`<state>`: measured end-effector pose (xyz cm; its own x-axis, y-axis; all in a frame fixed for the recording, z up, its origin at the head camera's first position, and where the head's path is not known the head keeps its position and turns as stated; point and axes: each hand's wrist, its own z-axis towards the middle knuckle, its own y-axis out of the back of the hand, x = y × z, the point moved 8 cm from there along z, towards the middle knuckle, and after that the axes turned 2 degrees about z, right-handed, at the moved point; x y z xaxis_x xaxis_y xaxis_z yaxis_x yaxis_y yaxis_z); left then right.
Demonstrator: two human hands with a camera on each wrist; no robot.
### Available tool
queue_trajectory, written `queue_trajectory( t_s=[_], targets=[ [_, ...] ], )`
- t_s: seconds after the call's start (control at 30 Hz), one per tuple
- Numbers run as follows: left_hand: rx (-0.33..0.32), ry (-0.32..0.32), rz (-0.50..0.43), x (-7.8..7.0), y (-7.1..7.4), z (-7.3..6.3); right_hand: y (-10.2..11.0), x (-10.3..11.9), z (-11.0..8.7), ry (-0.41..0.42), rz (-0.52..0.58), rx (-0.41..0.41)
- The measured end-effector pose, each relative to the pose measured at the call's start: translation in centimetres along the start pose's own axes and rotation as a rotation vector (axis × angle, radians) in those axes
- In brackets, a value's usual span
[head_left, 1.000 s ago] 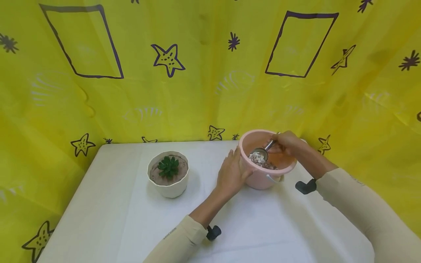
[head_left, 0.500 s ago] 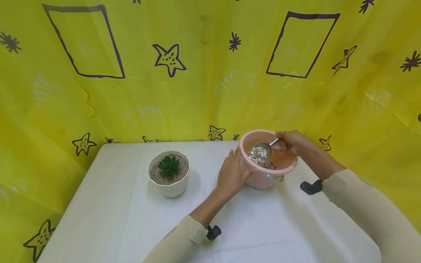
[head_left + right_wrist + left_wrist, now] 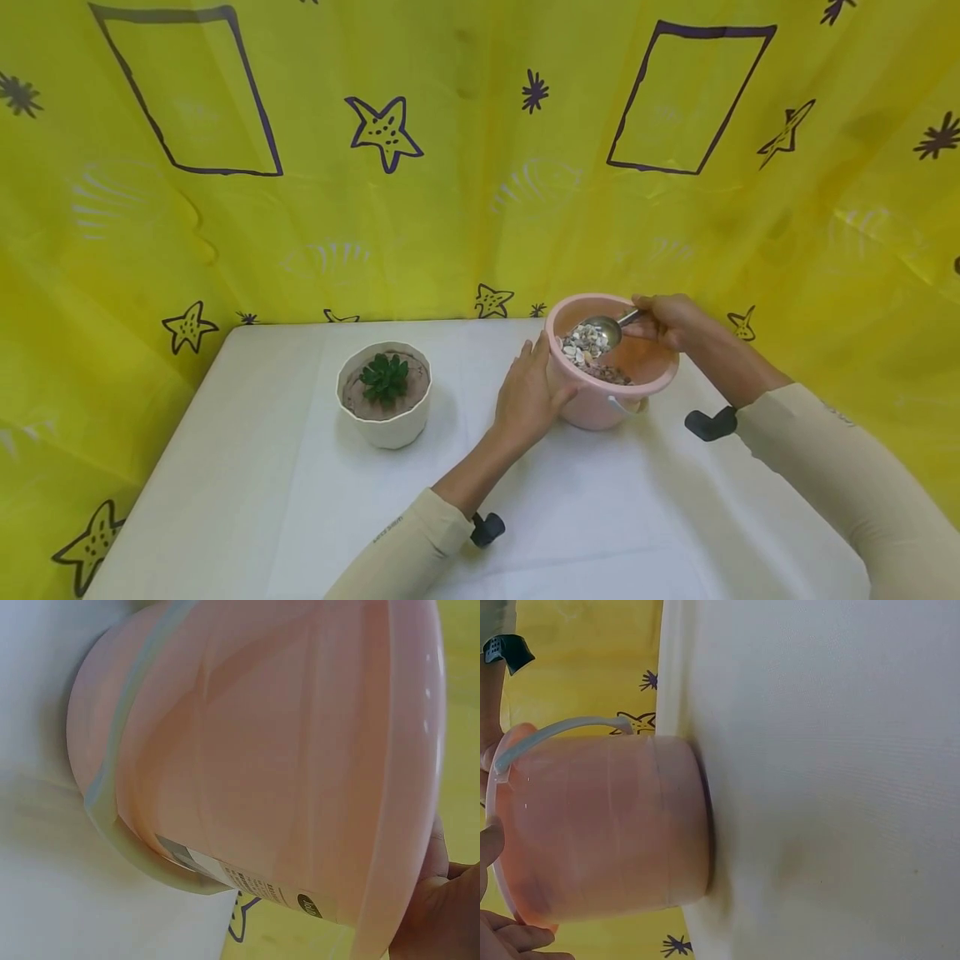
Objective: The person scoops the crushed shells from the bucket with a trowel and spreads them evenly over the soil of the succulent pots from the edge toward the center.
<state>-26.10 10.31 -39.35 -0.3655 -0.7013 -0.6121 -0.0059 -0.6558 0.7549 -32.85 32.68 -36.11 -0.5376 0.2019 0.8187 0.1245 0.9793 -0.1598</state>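
Note:
A pink bucket (image 3: 600, 404) stands on the white-covered table, with mixed white and brown shell-like or pebble-like pieces (image 3: 581, 346) inside. My left hand (image 3: 525, 396) holds it from the left, thumb along the front below the rim and fingers along the outer side. In the left wrist view its thumb and some fingers touch the bucket near the rim. Over the bucket's opening, my right hand (image 3: 663, 321) grips the handle of a round-bowled metal scoop (image 3: 609, 330). The scoop's bowl is tilted toward the pieces; some lie at its edge. In the right wrist view the bucket hides the scoop.
Left of the bucket stands a cream faceted pot (image 3: 390, 432) with a green succulent (image 3: 385, 379) in greyish soil. The bucket's pale handle (image 3: 562, 733) hangs down outside. A yellow patterned curtain (image 3: 450, 225) hangs behind the white table (image 3: 562, 517).
My right hand has drawn back to the right, and the scoop's bowl has tilted and risen. More light pieces show in the bucket. My left hand and the pot have stayed put.

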Motion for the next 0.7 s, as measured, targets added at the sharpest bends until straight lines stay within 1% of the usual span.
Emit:
queue_trajectory(
  t_s=[0.3, 0.53, 0.7],
  targets=[
    [-0.002, 0.013, -0.009, 0.0, -0.1, 0.0, 0.4, 0.0, 0.2, 0.001, 0.032, 0.009],
    [-0.013, 0.014, -0.021, 0.1, -0.2, 0.0, 1.2, 0.1, 0.0, -0.013, 0.087, -0.017],
    [-0.023, 0.01, -0.024, 0.1, -0.1, 0.0, 1.3, 0.1, 0.0, -0.032, 0.133, 0.002]
  ],
)
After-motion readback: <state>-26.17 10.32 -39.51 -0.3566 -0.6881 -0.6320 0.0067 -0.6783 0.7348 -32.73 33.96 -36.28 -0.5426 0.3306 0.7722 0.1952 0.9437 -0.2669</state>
